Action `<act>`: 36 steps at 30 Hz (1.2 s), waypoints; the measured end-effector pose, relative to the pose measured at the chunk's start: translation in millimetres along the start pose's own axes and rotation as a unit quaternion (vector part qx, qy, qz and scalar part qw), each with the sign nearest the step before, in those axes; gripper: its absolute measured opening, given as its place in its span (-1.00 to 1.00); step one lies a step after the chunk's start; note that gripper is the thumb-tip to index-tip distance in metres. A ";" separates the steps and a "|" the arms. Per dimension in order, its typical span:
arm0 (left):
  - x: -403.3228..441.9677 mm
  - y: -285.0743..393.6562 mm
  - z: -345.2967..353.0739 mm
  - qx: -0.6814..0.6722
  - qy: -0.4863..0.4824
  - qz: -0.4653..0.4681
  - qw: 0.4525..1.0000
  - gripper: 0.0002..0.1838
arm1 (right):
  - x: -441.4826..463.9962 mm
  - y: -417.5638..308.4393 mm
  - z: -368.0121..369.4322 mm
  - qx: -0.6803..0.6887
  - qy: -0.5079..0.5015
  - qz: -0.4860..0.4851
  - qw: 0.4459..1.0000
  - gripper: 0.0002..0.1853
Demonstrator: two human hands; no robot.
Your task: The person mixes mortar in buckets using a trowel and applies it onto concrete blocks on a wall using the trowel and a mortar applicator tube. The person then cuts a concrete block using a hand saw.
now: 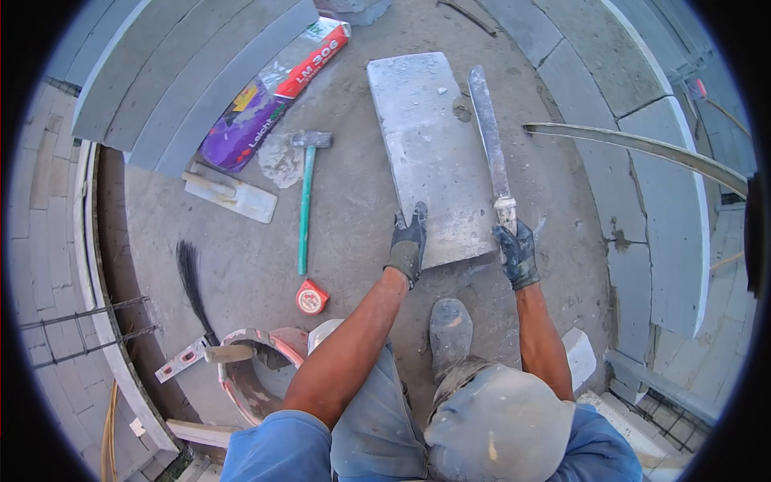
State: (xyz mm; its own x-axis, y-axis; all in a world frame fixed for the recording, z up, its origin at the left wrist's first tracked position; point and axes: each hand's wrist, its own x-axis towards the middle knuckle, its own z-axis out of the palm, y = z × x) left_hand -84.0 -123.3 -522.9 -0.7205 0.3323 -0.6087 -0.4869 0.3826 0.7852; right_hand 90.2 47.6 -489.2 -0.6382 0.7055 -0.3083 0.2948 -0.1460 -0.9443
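Note:
A pale grey block [426, 145] lies lengthwise on the dusty floor in front of me, with crumbs and white dust on top. My left hand [408, 245], in a dark glove, rests on its near left edge, thumb and fingers apart. On the block's right side, my right hand [516, 253], also gloved, is closed round the pale handle of a long-bladed tool [491, 136]. The long blade points away from me beside the block's right edge.
To the left lie a hammer [305, 205], a trowel [230, 195], a purple and red bag [273, 96], a red tape measure [312, 297], a brush [191, 281], a level [181, 360] and a bucket [249, 386]. Block walls [594, 80] flank both sides.

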 end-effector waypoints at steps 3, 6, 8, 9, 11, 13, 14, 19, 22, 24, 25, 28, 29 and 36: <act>5.9 6.3 -40.3 0.087 0.003 0.002 0.996 0.02 | -32.0 9.4 24.1 0.058 -0.052 0.046 0.996 -0.83; 44.4 -2.4 -129.4 0.406 0.073 0.083 0.907 -0.31 | -85.6 48.6 98.1 0.174 -0.087 0.034 0.980 -0.77; 56.1 11.4 -196.3 0.426 0.168 0.128 0.880 -0.47 | -97.9 25.6 135.3 0.238 -0.154 0.066 0.957 -0.74; 43.5 36.4 -206.4 0.409 0.233 0.112 0.875 -0.50 | -95.7 4.5 132.5 0.271 -0.167 0.083 0.944 -0.73; 37.5 52.4 -216.8 0.351 0.229 0.109 0.901 -0.50 | -88.7 -26.7 110.7 0.203 -0.225 0.074 0.950 -0.71; 51.9 57.5 -213.7 0.388 0.288 0.298 0.823 -0.50 | -78.8 -54.6 93.2 0.092 -0.274 0.037 0.957 -0.70; 63.7 63.6 -204.6 0.419 0.283 0.317 0.802 -0.49 | -75.8 -70.5 89.8 0.173 -0.230 -0.021 0.957 -0.68; 197.9 90.9 -136.0 0.455 0.183 0.224 0.842 -0.34 | 29.3 -93.9 26.8 0.166 -0.150 -0.072 0.972 -0.69; 135.8 125.4 -90.8 0.479 0.268 0.117 0.828 -0.30 | 137.5 -92.6 19.5 0.092 -0.026 -0.130 0.987 -0.74; 128.5 117.8 -92.3 0.495 0.263 0.140 0.816 -0.32 | 187.5 -90.6 18.4 0.080 -0.005 -0.145 0.986 -0.72; 124.6 115.2 -92.7 0.505 0.261 0.164 0.806 -0.33 | 208.7 -79.9 17.1 0.088 -0.040 -0.103 0.990 -0.72; 107.1 92.6 -82.9 0.535 0.285 0.228 0.762 -0.37 | 187.7 -59.7 27.5 0.143 -0.047 -0.041 0.988 -0.74; 102.2 95.6 -81.2 0.532 0.285 0.228 0.764 -0.37 | 170.4 -51.6 33.1 0.193 -0.024 -0.021 0.981 -0.75; 77.1 86.8 -67.4 0.546 0.074 0.319 0.771 -0.46 | 39.4 -22.0 -36.7 0.050 0.032 -0.003 0.998 -0.74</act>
State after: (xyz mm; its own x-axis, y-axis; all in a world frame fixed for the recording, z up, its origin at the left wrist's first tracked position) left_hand -215.2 -122.6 -494.0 -0.7294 0.6818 -0.0553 0.6374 0.7068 0.3068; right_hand 84.7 104.0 -476.3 -0.5918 0.7493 -0.2972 0.2169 -0.2071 -0.9540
